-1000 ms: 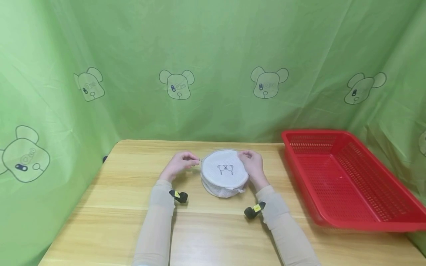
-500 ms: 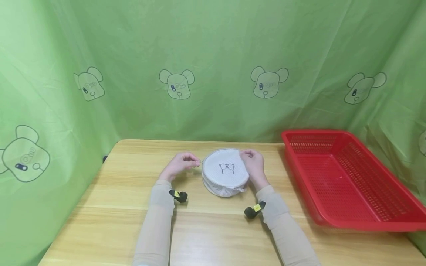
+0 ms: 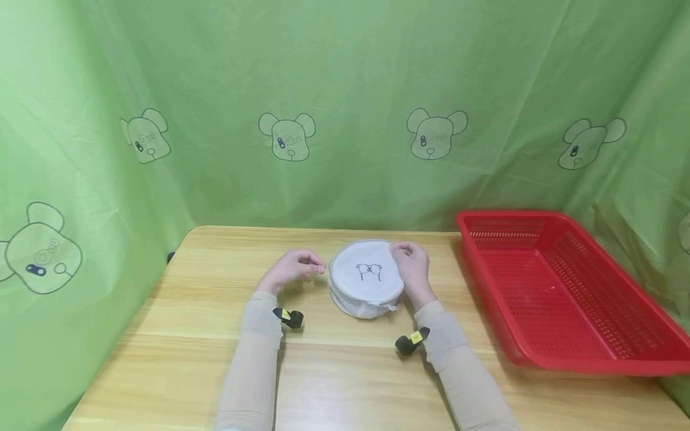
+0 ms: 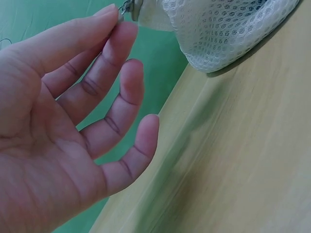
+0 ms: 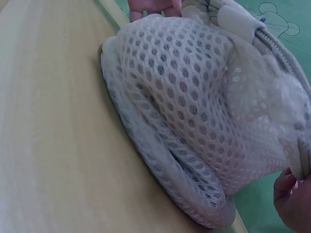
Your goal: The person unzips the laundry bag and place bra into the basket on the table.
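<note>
A round white mesh laundry bag (image 3: 368, 286), with a line drawing like a pair of glasses on its top, stands on the wooden table. At its left rim my left hand (image 3: 292, 269) pinches a small metal zipper pull (image 4: 126, 7) between thumb and index finger; the other fingers are loosely bent. My right hand (image 3: 412, 266) pinches the bag's rim on the far right side. In the right wrist view the zipper (image 5: 279, 48) runs along the upper rim, above sagging mesh sides. The inside of the bag is hidden.
A large red plastic basket (image 3: 514, 335) with slotted walls stands on the right of the table (image 3: 334, 383). A green curtain (image 3: 356, 185) printed with bear heads hangs behind the table and along both sides.
The bag has shifted slightly to the right, its top turned a little. My left hand has come slightly nearer the front, still at the zipper pull, and my right hand keeps its grip.
</note>
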The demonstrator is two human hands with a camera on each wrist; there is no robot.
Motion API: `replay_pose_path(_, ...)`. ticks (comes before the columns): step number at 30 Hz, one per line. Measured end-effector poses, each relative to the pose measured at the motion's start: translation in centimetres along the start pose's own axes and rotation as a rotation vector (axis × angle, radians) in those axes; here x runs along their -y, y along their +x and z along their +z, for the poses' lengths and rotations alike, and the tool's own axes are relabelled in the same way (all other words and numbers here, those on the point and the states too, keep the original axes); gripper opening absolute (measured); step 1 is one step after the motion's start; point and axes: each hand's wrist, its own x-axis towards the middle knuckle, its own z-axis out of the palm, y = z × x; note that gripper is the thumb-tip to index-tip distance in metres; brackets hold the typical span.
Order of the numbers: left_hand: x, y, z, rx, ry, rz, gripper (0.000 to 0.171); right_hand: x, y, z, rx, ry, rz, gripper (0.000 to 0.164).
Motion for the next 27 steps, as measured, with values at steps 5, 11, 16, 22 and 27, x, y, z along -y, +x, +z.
replay_pose_path(5, -0.06, -0.03, 0.02, 0.007, -0.009, -0.003, 0.022, -0.01, 0.16, -0.08, 0.008, 0.029, 0.030, 0.021)
replay_pose_path(11, 0.03, 0.03, 0.02, -0.003, 0.005, -0.006, 0.020, 0.24, 0.20, -0.28, 0.051, 0.040, 0.049, 0.025)
replay_pose_path(16, 0.10, 0.03, -0.02, -0.022, 0.018, -0.008, 0.021, 0.27, 0.23, -0.51, 0.103, 0.042, 0.050, 0.030)
replay_pose_path(22, 0.26, 0.15, -0.12, -0.056, 0.001, -0.021, 0.022, 0.36, 0.18, -0.76, 0.174, 0.001, 0.042, 0.038)
replay_pose_path(27, 0.39, 0.25, -0.19, -0.091, -0.029, -0.045, 0.025, 0.50, 0.18, -0.95, 0.241, 0.005, 0.051, 0.047)
